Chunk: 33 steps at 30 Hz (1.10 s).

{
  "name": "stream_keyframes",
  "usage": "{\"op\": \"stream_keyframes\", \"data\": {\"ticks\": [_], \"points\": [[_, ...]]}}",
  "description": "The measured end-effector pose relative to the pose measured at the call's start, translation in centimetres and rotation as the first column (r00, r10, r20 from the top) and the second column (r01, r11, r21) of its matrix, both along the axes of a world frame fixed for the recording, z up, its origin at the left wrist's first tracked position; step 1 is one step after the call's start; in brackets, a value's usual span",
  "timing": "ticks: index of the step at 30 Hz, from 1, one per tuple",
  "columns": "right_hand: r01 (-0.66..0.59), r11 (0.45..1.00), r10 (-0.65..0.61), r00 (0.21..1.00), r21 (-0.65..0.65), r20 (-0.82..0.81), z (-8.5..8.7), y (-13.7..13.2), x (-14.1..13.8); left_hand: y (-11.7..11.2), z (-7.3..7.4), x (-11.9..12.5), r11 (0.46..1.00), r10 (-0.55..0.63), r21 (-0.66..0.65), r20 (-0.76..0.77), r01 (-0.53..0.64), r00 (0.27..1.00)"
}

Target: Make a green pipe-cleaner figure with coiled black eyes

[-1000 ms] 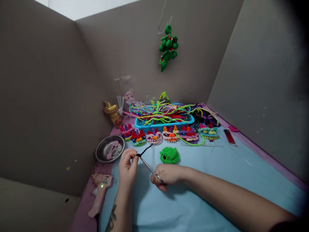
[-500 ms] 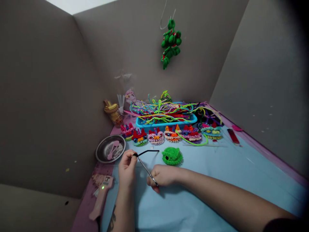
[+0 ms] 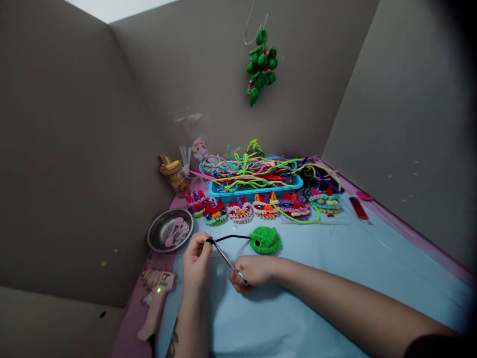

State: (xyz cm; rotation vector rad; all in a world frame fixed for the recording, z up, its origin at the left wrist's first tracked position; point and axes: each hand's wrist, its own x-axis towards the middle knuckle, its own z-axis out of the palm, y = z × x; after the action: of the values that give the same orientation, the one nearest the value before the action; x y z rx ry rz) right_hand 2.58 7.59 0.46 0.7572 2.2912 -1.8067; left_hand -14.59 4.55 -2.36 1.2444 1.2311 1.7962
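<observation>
My left hand pinches a black pipe cleaner between thumb and fingertips. The rest of the pipe cleaner bends out to the right, and its far end meets the edge of the green fuzzy animal head in view; whether they touch I cannot tell. In my right hand is a pair of metal scissors, fingers closed around the handles. Their blade tips reach the black pipe cleaner right at my left fingertips. The green head, with a dark round eye, lies on the blue table cover just beyond my right hand.
Several colourful pipe-cleaner heads line up before a blue tray heaped with pipe cleaners. At left are a metal bowl with beads and a pink glue gun. A green ornament hangs from the back wall.
My right hand has closed further on the scissors' handles and shifted slightly right. The black pipe cleaner's far end has swung a little right and down, towards the green head.
</observation>
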Motion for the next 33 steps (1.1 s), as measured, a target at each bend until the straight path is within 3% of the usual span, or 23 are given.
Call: {"op": "stream_keyframes", "data": {"ticks": [4,13,25,29,33], "points": [[-0.04,0.997,0.034,0.995,-0.059,-0.099,0.1,0.0,0.1,0.1,-0.1,0.0,1.0,0.007,-0.004,-0.012,-0.007,1.0],[-0.065,0.98,0.01,0.96,-0.189,-0.28,-1.3,-0.1,0.1,0.0,0.3,0.1,0.999,0.036,0.013,-0.045,-0.035,0.998],[-0.041,0.999,0.042,0.985,0.007,-0.169,-1.0,-0.4,0.2,-0.1,0.8,0.4,0.999,0.046,0.009,-0.031,-0.045,0.998],[-0.026,1.0,0.023,0.991,-0.015,-0.129,-0.9,-0.5,0.1,0.0,0.7,0.4,0.999,0.04,0.024,-0.036,-0.039,0.999],[-0.046,0.99,0.021,0.984,-0.134,-0.179,-1.3,-0.4,-0.2,-0.1,0.5,0.4,0.999,0.039,0.022,-0.036,-0.039,0.999]]}}
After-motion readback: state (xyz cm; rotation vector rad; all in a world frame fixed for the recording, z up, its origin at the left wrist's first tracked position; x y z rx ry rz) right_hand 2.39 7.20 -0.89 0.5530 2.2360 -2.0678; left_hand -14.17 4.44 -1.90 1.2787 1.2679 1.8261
